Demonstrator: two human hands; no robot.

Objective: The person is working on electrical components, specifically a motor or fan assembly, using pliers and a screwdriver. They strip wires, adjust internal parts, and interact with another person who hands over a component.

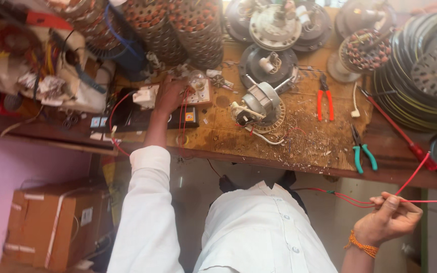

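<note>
Two hands are working well apart over a cluttered wooden table. The left hand, reaching out from a white sleeve, is resting on a white switch board at the table's far side, beside a clear bulb; its fingers are curled down onto the board, and whether they are gripping anything cannot be told. Thin red wires are hanging from under that hand toward the table edge. The right hand, wearing an orange thread band at the wrist, is held low off the table's near edge and is pinching a red wire between thumb and fingers; this wire is stretching left toward the shirt and right out of view. A fan motor is lying near the middle of the table, with red-handled pliers to its right and green-handled pliers near the edge. A red screwdriver is lying further right.
</note>
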